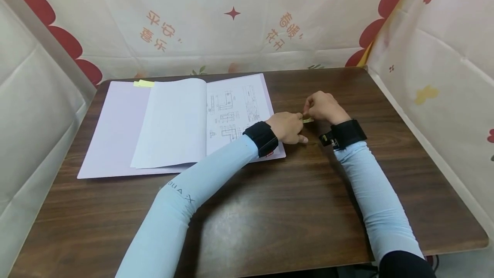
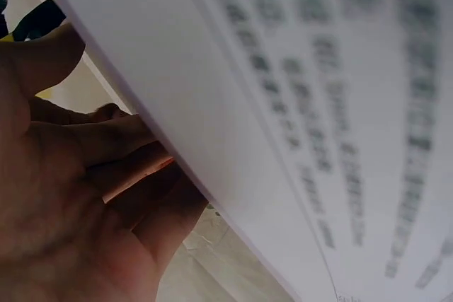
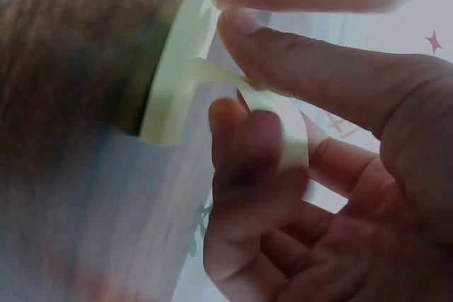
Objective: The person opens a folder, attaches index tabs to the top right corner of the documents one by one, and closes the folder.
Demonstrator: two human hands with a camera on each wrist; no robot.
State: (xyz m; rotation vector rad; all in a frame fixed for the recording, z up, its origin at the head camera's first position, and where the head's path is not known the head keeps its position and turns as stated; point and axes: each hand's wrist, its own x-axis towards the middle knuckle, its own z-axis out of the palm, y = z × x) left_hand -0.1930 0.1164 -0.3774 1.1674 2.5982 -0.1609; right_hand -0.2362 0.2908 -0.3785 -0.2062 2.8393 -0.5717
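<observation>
My right hand [image 1: 324,105] pinches a thin pale-yellow sticky note strip [image 3: 291,129] that curls away from a small pad of sticky notes [image 3: 170,83]; the strip still joins the pad. Fingers of my left hand [image 1: 286,128] touch the pad's other end, and its thumb points off to the side, apart from the pad. The left wrist rests over the right edge of an open lilac folder [image 1: 112,132]. Inside the folder, a blank white page [image 1: 173,123] is turned left, and a page with technical drawings [image 1: 227,106] shows, partly hidden by the left hand and wristband.
Yellow sticky tabs [image 1: 144,83] stick out at the folder's top left edge. Everything lies on a brown wooden table [image 1: 293,209]. White printed cloth [image 1: 231,33] hangs behind it and at both sides.
</observation>
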